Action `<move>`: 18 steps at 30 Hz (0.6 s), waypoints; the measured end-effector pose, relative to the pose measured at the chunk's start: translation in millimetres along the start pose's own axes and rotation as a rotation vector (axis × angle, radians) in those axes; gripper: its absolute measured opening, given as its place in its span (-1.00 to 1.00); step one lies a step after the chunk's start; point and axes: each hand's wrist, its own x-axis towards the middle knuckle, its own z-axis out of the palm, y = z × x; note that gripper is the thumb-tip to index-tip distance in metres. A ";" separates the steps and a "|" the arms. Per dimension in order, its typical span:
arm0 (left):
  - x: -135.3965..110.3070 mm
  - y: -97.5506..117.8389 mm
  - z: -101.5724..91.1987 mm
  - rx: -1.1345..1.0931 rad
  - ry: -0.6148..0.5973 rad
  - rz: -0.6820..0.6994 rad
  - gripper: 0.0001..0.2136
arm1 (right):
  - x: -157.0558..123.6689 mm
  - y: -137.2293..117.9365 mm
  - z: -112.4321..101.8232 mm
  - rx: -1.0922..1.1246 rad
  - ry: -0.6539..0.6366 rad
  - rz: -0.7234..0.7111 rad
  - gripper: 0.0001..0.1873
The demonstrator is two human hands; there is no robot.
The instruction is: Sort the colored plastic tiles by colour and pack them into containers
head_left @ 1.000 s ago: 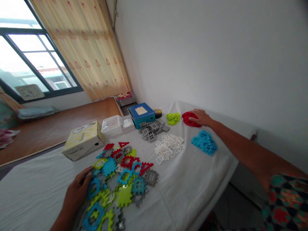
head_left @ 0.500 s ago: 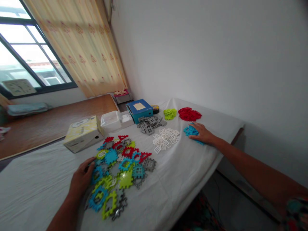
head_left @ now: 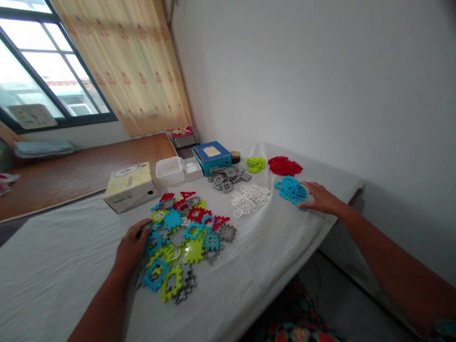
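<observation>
Beside the left edge of a mixed pile of interlocking plastic building pieces (head_left: 194, 251) rests my left hand (head_left: 130, 249). Its thumb and index finger are apart, and nothing shows between them; the other fingertips are partly hidden. The pile holds blue, lime, red and grey pieces, some square, some triangular. Across the table, my right hand (head_left: 318, 197) lies open at the right side of a heap of small blue pieces (head_left: 290, 189), with fingers and thumb spread against its edge.
Sorted heaps of white pieces (head_left: 249, 198), grey pieces (head_left: 228, 178), lime pieces (head_left: 256, 165) and red pieces (head_left: 285, 166) lie on the white cloth (head_left: 249, 266). Behind them stand a yellow box (head_left: 131, 187), a clear plastic container (head_left: 170, 171), a blue box (head_left: 212, 159) and a round tin (head_left: 235, 157).
My right hand has drawn back to the right from atop the blue heap, which now shows more fully. My left hand keeps its place by the mixed pile. The view has shifted slightly.
</observation>
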 end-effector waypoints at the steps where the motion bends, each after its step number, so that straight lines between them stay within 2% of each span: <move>1: 0.0 0.9 -0.1 0.006 -0.003 0.000 -0.53 | -6.8 0.5 -0.7 0.043 -0.030 0.017 -0.02; 3: -0.4 3.3 -0.5 0.014 -0.007 0.000 -0.53 | -15.4 -0.1 2.1 0.125 -0.063 0.082 -0.03; 6: -1.1 5.9 -0.8 0.016 -0.006 -0.003 -0.52 | -15.4 -4.4 9.6 0.196 -0.044 0.144 -0.09; 10: -1.6 4.6 0.9 0.004 0.015 0.002 -0.56 | -2.7 -17.7 11.2 0.084 0.031 0.088 -0.15; 14: -1.8 3.4 2.6 -0.008 0.028 0.012 -0.59 | 22.1 -54.0 15.4 -0.009 0.133 -0.040 -0.33; 16: -2.3 5.1 2.2 -0.010 0.030 0.011 -0.59 | 41.1 -79.3 27.0 0.042 0.067 -0.124 -0.40; 18: -3.5 7.9 1.0 -0.006 0.026 0.009 -0.58 | 61.9 -102.7 43.9 0.086 -0.030 -0.158 -0.39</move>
